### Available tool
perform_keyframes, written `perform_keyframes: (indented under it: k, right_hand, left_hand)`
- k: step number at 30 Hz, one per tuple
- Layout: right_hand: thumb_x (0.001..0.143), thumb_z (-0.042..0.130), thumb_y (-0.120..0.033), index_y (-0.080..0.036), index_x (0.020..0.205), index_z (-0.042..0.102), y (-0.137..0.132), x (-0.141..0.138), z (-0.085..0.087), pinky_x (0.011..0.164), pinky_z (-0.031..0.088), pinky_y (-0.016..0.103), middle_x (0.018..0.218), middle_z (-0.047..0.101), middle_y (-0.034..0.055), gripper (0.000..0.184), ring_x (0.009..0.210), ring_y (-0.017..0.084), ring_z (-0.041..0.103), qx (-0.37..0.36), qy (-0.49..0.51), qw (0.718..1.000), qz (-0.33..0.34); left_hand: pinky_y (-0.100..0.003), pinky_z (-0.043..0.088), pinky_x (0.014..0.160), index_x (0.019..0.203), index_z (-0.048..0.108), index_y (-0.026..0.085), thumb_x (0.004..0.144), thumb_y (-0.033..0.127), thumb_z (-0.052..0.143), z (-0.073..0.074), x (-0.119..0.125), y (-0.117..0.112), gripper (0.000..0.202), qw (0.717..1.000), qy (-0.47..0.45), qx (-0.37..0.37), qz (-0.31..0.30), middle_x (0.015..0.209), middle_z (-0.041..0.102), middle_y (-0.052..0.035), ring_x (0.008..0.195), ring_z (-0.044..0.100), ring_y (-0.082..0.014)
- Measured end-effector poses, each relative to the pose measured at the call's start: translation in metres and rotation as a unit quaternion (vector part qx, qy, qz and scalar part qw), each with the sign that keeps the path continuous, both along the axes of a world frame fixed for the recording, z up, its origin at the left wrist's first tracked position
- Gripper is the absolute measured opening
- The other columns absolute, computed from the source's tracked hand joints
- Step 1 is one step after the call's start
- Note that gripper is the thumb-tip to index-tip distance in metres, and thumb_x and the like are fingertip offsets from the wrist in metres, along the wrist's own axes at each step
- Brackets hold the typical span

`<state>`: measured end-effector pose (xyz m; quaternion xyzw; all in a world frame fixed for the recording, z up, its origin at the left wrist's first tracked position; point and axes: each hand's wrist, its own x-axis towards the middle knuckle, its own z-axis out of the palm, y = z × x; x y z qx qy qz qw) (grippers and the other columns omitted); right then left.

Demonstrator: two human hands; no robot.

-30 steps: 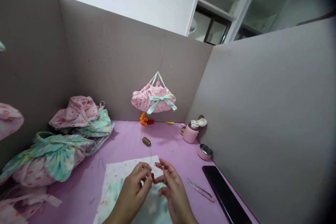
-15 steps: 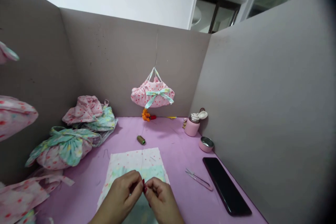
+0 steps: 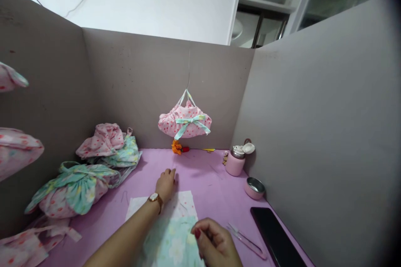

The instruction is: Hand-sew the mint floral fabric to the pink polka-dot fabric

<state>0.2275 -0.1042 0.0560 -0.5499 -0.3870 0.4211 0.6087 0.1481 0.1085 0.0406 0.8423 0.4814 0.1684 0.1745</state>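
The left hand [image 3: 166, 184], grip unclear, is reaching away, leaving the right hand [image 3: 216, 243], fingers pressed together, at the cloth [image 3: 172, 240].

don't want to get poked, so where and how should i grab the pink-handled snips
Probably best to take the snips by the rounded end of the pink handle, coming from the person's own side with the right hand. That end lies toward the person, while the blades point away and leftward; the flat black slab lies to the right.
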Motion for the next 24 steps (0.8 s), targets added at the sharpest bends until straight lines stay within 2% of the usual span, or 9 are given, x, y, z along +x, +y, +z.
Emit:
perform_keyframes:
  k: [3,6,9,11,13,14,16,18,24]
  right_hand:
    - [0.066,0.066,-0.056,-0.015,0.074,0.064,-0.002,0.021,-0.002,0.037,0.025,0.017,0.049,0.045,-0.0034,0.042,0.039,0.006,0.034,-0.007,0.024,0.998,-0.059]
    - [0.067,0.069,-0.049,-0.015,0.073,0.064,0.001,0.033,-0.003,0.037,0.026,0.017,0.065,0.053,0.0007,0.035,0.043,0.006,0.036,0.018,0.022,0.992,-0.126]
    - [0.069,0.070,-0.042,-0.016,0.071,0.064,0.003,0.031,0.000,0.039,0.026,0.018,0.080,0.055,0.0026,0.027,0.048,0.006,0.037,0.045,0.015,0.988,-0.144]
    - [0.071,0.069,-0.040,-0.016,0.073,0.066,0.002,0.025,0.005,0.041,0.027,0.018,0.072,0.054,0.0010,0.024,0.048,0.007,0.036,0.037,0.033,0.991,-0.126]
    - [0.073,0.067,-0.041,-0.016,0.076,0.066,-0.002,0.019,0.013,0.043,0.029,0.019,0.061,0.052,-0.0007,0.025,0.048,0.008,0.036,0.026,0.052,0.994,-0.097]
    - [0.073,0.067,-0.041,-0.015,0.075,0.067,-0.005,0.016,0.017,0.044,0.029,0.019,0.058,0.051,-0.0007,0.026,0.048,0.008,0.037,0.028,0.051,0.995,-0.085]
    - [0.073,0.068,-0.040,-0.014,0.070,0.066,-0.012,0.012,0.024,0.044,0.030,0.019,0.062,0.054,0.0010,0.026,0.050,0.008,0.039,0.049,0.033,0.995,-0.078]
    - [0.072,0.069,-0.040,-0.014,0.067,0.064,-0.019,0.008,0.029,0.042,0.030,0.018,0.068,0.057,0.0031,0.027,0.050,0.008,0.041,0.066,0.044,0.994,-0.075]
    - [0.073,0.066,-0.049,-0.018,0.070,0.061,-0.048,-0.006,0.039,0.040,0.032,0.020,0.054,0.055,-0.0003,0.032,0.043,0.008,0.044,0.054,0.137,0.989,0.001]
  left_hand:
    - [-0.052,0.033,0.095,0.132,0.038,0.018,0.071,0.015,0.060,0.020,-0.008,0.035,0.065,0.999,-0.038,0.026,0.018,0.144,0.029,-0.0192,0.129,0.029,-0.0392]
    - [-0.050,0.034,0.096,0.135,0.032,0.012,0.082,0.022,0.047,0.045,-0.024,0.046,0.056,0.995,-0.087,0.038,0.019,0.145,0.025,-0.0218,0.129,0.030,-0.0356]
    - [-0.033,0.045,0.086,0.137,0.029,0.014,0.088,0.027,0.038,0.056,-0.028,0.004,0.052,0.990,-0.127,0.019,-0.055,0.136,0.041,-0.0165,0.106,0.056,-0.0224]
    - [-0.024,0.049,0.068,0.136,0.035,0.023,0.084,0.030,0.048,0.053,-0.027,-0.043,0.054,0.978,-0.132,-0.035,-0.155,0.110,0.063,-0.0069,0.075,0.063,-0.0138]
    - [-0.022,0.048,0.064,0.137,0.032,0.025,0.081,0.023,0.052,0.046,-0.025,-0.088,0.060,0.919,-0.147,-0.172,-0.322,0.100,0.067,-0.0042,0.069,0.060,-0.0123]
    - [-0.022,0.047,0.066,0.133,0.041,0.025,0.082,0.022,0.052,0.043,-0.025,-0.105,0.052,0.901,-0.166,-0.201,-0.347,0.100,0.066,-0.0040,0.072,0.060,-0.0126]
    - [-0.021,0.043,0.062,0.105,0.064,0.020,0.086,0.024,0.047,0.036,-0.026,-0.123,0.026,0.895,-0.176,-0.221,-0.346,0.079,0.067,-0.0012,0.066,0.056,-0.0125]
    - [-0.021,0.040,0.061,0.083,0.068,0.017,0.088,0.029,0.043,0.032,-0.032,-0.125,0.028,0.903,-0.192,-0.224,-0.314,0.067,0.063,0.0003,0.063,0.053,-0.0124]
    - [-0.021,0.038,0.062,0.076,0.065,0.016,0.086,0.035,0.044,0.026,-0.068,-0.125,0.030,0.893,-0.203,-0.285,-0.282,0.067,0.060,0.0008,0.064,0.049,-0.0131]
